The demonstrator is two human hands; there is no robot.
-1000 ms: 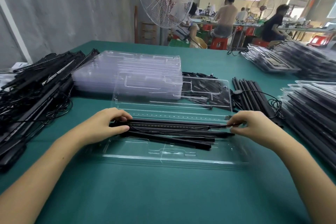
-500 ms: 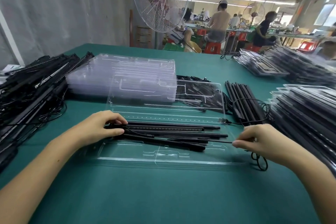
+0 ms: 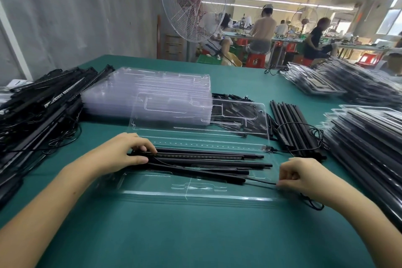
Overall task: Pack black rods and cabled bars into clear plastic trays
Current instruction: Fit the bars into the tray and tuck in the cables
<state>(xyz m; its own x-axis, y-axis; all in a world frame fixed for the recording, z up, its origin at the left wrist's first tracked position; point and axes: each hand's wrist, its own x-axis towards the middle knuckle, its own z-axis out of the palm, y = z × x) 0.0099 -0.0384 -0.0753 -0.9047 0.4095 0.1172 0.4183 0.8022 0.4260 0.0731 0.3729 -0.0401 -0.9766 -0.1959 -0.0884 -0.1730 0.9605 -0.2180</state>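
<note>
"What is the left hand doing?"

"Its fingers are curled over one end of a bunch of black rods and bars, and the thumb presses in from the near side. The bunch runs from that hand toward the other hand. It lies in an open clear tray on the green table."

"And the right hand?"

"Its fingertips are squeezed together on a thin black cable. The cable goes from the fingertips to the end of the nearest bar."

"What's out past the hands?"

"Past the left hand there's a stack of empty clear trays. On its outer side there's a big heap of black bars with tangled wires. Just past the right hand lie loose black rods, side by side. On the outer side of that hand are packed trays, piled up."
</note>
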